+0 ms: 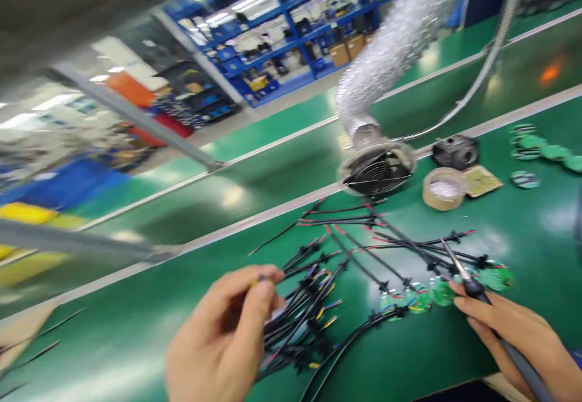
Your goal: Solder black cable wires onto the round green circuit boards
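Observation:
My left hand [227,335] hovers low over the green bench with thumb and forefinger pinched together on something thin that I cannot make out. Just right of it lies a bundle of black wire harnesses [300,311] with coloured ends. My right hand [518,335] grips a soldering iron [473,287] like a pen, its tip pointing up and left over a row of small round green circuit boards [436,293]. More black and red leads [364,232] fan out across the mat behind them.
A silver flexible fume duct [395,44] ends in a fan grille [377,171] above the wires. A tape roll [443,188], a black part [456,150] and more green boards [541,147] lie far right. Blue shelving [291,32] stands behind the bench.

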Tool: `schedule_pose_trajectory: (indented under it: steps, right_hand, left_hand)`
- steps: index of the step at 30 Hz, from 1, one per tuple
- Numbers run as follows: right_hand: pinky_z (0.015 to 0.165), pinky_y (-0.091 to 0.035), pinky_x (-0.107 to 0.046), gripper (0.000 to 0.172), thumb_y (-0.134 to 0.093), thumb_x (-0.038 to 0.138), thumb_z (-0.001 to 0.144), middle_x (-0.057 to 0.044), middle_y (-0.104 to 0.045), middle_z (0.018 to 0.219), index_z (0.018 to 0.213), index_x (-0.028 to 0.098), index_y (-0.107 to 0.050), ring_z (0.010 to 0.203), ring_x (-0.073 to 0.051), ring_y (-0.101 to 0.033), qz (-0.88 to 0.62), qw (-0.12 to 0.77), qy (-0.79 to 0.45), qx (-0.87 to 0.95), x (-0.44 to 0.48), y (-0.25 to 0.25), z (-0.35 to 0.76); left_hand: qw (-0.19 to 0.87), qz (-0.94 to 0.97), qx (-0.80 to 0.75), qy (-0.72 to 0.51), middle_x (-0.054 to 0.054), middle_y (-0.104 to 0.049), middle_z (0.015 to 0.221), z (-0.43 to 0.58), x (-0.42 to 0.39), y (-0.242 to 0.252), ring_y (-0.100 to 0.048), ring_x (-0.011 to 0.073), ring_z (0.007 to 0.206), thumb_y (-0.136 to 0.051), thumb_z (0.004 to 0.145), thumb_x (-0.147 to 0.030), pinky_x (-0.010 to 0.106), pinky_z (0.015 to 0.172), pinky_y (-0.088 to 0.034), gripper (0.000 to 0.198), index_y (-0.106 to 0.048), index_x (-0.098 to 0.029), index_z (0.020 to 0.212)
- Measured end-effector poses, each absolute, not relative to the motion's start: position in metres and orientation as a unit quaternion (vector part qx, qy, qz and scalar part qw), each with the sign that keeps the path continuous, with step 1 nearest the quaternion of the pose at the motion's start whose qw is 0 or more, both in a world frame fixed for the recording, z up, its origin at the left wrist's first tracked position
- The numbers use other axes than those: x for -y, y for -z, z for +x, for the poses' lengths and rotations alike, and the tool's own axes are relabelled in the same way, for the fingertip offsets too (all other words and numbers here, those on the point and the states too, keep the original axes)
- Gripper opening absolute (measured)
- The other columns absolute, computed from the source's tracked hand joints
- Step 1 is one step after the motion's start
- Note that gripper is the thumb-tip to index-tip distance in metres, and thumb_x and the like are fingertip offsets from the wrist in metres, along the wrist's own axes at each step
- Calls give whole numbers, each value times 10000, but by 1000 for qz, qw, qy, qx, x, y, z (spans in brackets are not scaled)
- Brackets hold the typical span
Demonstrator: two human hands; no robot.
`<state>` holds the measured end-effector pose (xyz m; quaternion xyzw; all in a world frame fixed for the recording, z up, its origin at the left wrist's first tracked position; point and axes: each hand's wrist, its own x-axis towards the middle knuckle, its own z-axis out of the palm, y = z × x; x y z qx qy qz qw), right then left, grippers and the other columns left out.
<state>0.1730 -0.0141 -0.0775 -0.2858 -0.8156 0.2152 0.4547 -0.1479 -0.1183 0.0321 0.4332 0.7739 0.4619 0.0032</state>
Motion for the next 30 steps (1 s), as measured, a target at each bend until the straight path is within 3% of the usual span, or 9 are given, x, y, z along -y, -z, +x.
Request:
schedule_pose_trajectory:
  steps: [4, 7, 16, 21, 24, 30]
  right_hand:
    - [830, -613, -208, 218, -573, 176, 931, -26, -759, 1065, 1106, 223, -696, 840, -149, -753, -365, 444, -90, 814, -1, 51, 181]
    - [770, -614, -194, 191, -582, 177, 927, -16, -767, 998, 1082, 237, -675, 805, -142, -751, -367, 472, -141, 789, 5, 45, 169]
    - [640, -573, -164, 243, -630, 158, 872, 8, -683, 823, 1101, 223, -577, 668, -96, -677, -351, 503, -297, 732, 28, 59, 125]
    - [670, -589, -208, 233, -607, 106, 871, -7, -688, 841, 1064, 233, -577, 713, -119, -695, -295, 526, -376, 704, 27, 61, 125]
    - [708, -594, -233, 255, -597, 76, 876, 1, -709, 852, 1061, 250, -569, 739, -123, -706, -253, 537, -402, 697, 26, 64, 125]
    - [763, -589, -255, 275, -621, 122, 850, -15, -699, 863, 1102, 225, -579, 711, -120, -680, -297, 537, -353, 707, 30, 64, 125]
  left_hand:
    - [254, 635, -648, -336, -2, -698, 769, -76, 90, -28, -632, 130, 660, -598, 915, -266, 208, 601, -472, 141, -732, -239, 881]
    - [380, 635, -609, -284, 15, -681, 773, -40, 70, -14, -608, 134, 659, -541, 917, -216, 224, 599, -438, 198, -739, -219, 908]
    - [399, 566, -654, -304, 45, -673, 787, -28, 68, 0, -595, 161, 716, -563, 857, -228, 265, 660, -424, 192, -749, -183, 853]
    - [593, 417, -616, -307, -7, -569, 617, -36, 65, 4, -499, 97, 469, -591, 822, -390, 202, 441, -341, 257, -685, -152, 850]
    - [657, 369, -588, -292, -25, -558, 573, -43, 61, 4, -422, 61, 394, -651, 763, -441, 173, 378, -283, 288, -617, -156, 786]
    - [619, 370, -610, -329, -45, -524, 551, -41, 62, 3, -386, 43, 387, -678, 758, -426, 156, 383, -301, 283, -596, -156, 784]
